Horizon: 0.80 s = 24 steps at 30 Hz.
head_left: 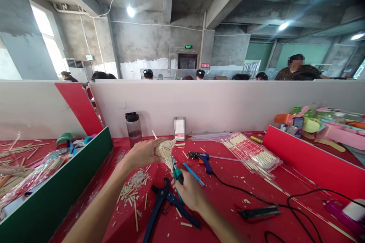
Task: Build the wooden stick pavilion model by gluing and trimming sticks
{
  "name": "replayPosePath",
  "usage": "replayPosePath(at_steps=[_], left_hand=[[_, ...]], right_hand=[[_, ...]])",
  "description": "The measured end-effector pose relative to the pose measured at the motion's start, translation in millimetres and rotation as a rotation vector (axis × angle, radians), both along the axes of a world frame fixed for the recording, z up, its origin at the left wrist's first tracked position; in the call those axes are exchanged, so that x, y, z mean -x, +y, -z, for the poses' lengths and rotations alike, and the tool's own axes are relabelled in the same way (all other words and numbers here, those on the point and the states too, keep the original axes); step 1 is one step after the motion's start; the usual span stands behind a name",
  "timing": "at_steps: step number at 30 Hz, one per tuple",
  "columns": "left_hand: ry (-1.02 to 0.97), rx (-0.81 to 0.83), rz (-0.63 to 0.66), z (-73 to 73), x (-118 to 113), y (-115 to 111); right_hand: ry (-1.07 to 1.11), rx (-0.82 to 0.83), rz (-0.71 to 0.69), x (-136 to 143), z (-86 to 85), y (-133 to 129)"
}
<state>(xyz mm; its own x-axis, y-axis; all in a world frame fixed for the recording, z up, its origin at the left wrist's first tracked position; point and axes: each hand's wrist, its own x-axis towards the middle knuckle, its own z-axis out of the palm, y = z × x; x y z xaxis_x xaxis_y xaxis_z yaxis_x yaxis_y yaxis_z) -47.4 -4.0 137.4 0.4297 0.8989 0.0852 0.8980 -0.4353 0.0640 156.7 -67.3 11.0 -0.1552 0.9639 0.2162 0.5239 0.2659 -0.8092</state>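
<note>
At frame centre: left hand gripping stick panel, right hand closed on green cutters mid-trim; offcuts piled, stick bundle unused.

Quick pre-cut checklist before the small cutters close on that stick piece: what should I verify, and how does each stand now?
1. Left hand steadies the stick piece: ok.
2. Right hand grips the green-handled cutters: ok.
3. Cutter tip at the piece's edge: ok.
4. Left fingers out of the blades' path: cannot tell.
5. Big blue pliers lie right beside the right hand: not ok.
6. Glue gun lies apart from both hands: ok.
</note>
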Motion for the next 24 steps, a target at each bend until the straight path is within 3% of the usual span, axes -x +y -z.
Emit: replayPosePath(at_steps=[7,24], left_hand=[[-0.02,-0.018,0.022,-0.7,-1.1,-2.3],[-0.025,-0.023,-0.015,-4.8,-10.1,-7.4]], right_hand=[[0.154,0.127,-0.054,0.3,-1.6,-1.7],[0.318,0.157,-0.035,6.4,7.1,-1.6]])
